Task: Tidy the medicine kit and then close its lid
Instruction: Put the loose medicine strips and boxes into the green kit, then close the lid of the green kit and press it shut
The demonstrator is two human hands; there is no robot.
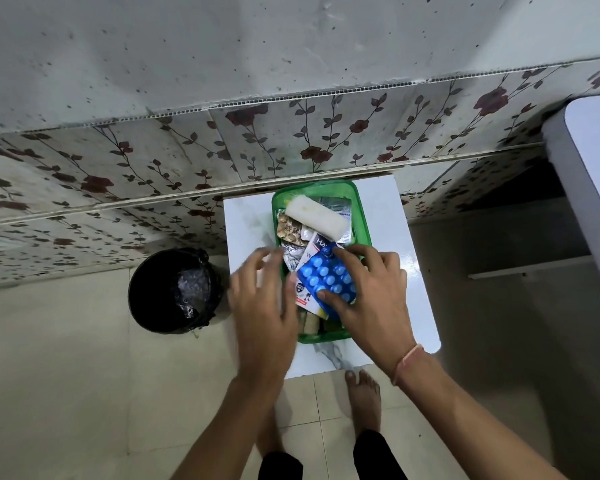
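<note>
A green plastic box (361, 216) is seen on a small white table (409, 244) set against a flower-patterned tiled wall (326, 133). No lid can be made out. The box is filled with loose medicine: a white gauze roll (317, 214) lies across the far part, a gold blister strip (289, 230) and silver foil strips (293, 254) are packed at its left side, and a white carton (314, 247) with red and blue print is tilted in the middle.

A blue blister pack (328, 280) is held over the near part of the box by the right hand (371, 289), thumb on top of the pack, fingers curled around its far edge. The left hand (262, 299) is blurred, fingers spread and loosely open over the box's left rim; whether anything is gripped cannot be told.

A black bin (175, 291) with a liner is placed on the floor left of the table. Bare feet (364, 396) are seen below.
</note>
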